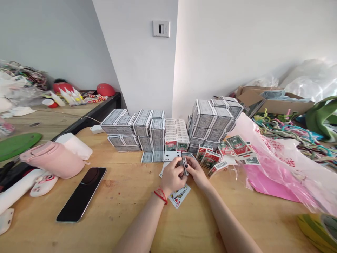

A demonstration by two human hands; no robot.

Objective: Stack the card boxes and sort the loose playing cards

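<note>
My left hand point(173, 178), with a red string at its wrist, is closed around a small stack of playing cards point(185, 169). From the other side my right hand point(196, 171) pinches the same stack, dark nails showing; its far end is partly hidden by the fingers. Loose face-up cards point(181, 198) lie under and in front of the left hand. A two of spades point(172, 155) lies just beyond it, beside face-down cards point(152, 156). Red and green card boxes point(210, 159) are scattered right of my right hand.
Grey-patterned card blocks stand stacked at the left point(118, 121) and right point(212, 117), with card boxes point(176, 131) between them. A phone point(81, 195) and pink bottle point(56, 160) lie left. Pink plastic point(276, 168) and tape point(318, 225) are at right.
</note>
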